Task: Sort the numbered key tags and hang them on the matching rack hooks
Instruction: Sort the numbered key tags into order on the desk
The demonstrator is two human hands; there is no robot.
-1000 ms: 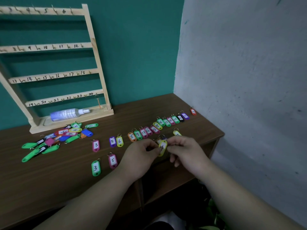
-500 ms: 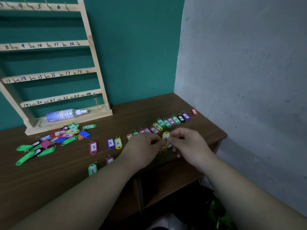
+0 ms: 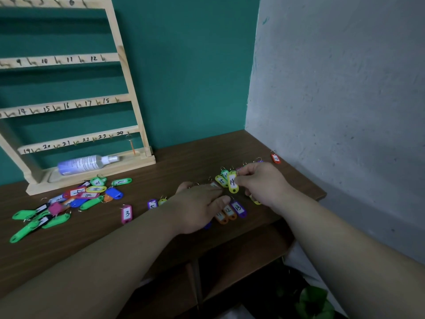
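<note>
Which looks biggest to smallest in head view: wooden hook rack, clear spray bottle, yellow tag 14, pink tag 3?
Wooden hook rack; clear spray bottle; then yellow tag 14 and pink tag 3 look alike.

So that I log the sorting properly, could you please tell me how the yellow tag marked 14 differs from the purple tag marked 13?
The yellow tag reads 14; the purple tag reads 13. The right hand pinches the yellow tag, whereas the purple tag lies flat on the table beside an orange tag, held by neither hand. Both are oblong plastic tags with a white handwritten label.
</note>
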